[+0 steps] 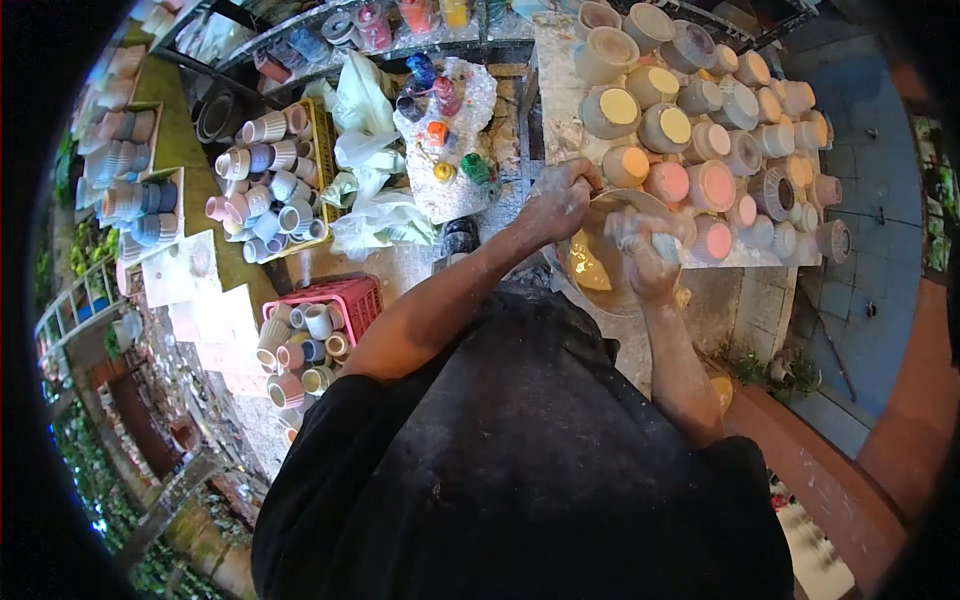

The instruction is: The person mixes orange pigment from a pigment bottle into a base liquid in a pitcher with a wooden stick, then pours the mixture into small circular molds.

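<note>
A round basin (606,308) with yellowish-tan liquid (590,268) is in front of my body, at the lower left corner of the table of pots. My left hand (563,198) is closed at the basin's far left rim, its fingers curled over the edge. Over the right part of the basin is my right hand (645,258), coated with pale slip, its fingers curled. Beside those fingers shows a whitish object (667,247); its kind and most of its shape are hidden by the hand.
Several cast pots (710,142), some filled with yellow or pink, crowd the table (565,90) at right. Colour jars (437,133) stand on a spattered board (425,195). Left are plastic bags (365,100), a yellow crate (322,150) and a pink crate (365,300) with pots.
</note>
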The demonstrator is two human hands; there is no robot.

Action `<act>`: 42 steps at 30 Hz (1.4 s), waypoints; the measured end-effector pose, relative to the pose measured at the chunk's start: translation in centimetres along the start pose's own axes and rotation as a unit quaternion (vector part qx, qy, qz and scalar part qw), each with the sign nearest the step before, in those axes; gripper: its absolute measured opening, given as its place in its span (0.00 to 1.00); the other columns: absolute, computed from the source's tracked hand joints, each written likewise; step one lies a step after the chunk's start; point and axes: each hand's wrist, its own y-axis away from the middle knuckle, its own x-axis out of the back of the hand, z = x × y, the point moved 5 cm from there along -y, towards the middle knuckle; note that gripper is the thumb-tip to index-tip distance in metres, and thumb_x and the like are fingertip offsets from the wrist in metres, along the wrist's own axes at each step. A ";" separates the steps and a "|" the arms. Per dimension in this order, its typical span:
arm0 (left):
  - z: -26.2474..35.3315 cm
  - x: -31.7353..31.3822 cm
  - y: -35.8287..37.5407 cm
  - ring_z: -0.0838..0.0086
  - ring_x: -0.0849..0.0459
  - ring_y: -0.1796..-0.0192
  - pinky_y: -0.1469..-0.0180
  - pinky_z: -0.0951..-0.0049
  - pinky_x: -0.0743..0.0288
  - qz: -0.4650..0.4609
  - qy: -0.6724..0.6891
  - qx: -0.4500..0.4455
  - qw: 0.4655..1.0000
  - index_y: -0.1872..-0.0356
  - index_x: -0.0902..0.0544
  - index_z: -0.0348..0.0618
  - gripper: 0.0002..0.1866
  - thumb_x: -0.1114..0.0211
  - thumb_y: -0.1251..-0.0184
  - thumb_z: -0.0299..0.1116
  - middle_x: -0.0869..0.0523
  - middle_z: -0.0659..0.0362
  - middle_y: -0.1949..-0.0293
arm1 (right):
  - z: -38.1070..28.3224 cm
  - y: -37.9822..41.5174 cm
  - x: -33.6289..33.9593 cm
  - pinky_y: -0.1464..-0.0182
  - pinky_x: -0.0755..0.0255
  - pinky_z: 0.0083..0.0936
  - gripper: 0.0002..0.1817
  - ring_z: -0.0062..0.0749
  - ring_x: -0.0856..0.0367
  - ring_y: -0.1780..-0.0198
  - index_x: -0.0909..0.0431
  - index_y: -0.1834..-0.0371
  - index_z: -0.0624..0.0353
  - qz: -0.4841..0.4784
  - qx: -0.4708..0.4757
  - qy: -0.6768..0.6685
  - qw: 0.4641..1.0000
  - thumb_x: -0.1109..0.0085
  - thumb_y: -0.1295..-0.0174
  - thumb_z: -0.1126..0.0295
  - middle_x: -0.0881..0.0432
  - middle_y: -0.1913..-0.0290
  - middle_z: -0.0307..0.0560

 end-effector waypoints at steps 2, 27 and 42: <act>0.0 0.0 0.1 0.52 0.20 0.63 0.56 0.59 0.27 0.009 0.003 -0.010 1.000 0.70 0.23 0.35 0.12 0.55 0.48 0.27 0.20 0.43 0.70 | -0.1 2.2 0.1 0.72 0.30 0.23 0.10 0.32 0.24 0.74 0.32 0.85 0.63 0.055 -0.010 0.044 0.997 0.45 0.49 0.82 0.23 0.72 0.46; -0.8 -0.5 0.2 0.54 0.20 0.64 0.58 0.61 0.27 0.005 -0.031 -0.079 0.996 0.70 0.24 0.35 0.10 0.54 0.46 0.26 0.20 0.45 0.69 | -2.6 3.9 3.1 0.63 0.31 0.30 0.04 0.37 0.26 0.63 0.26 0.77 0.58 -0.081 0.066 0.355 0.929 0.42 0.58 0.77 0.21 0.70 0.41; 0.1 0.1 0.0 0.54 0.21 0.64 0.57 0.61 0.27 -0.006 0.020 -0.103 0.994 0.68 0.25 0.33 0.11 0.55 0.48 0.25 0.21 0.44 0.69 | -2.4 -2.8 -1.1 0.77 0.38 0.30 0.09 0.30 0.33 0.80 0.36 0.86 0.64 0.109 0.020 0.127 0.986 0.55 0.49 0.76 0.32 0.85 0.43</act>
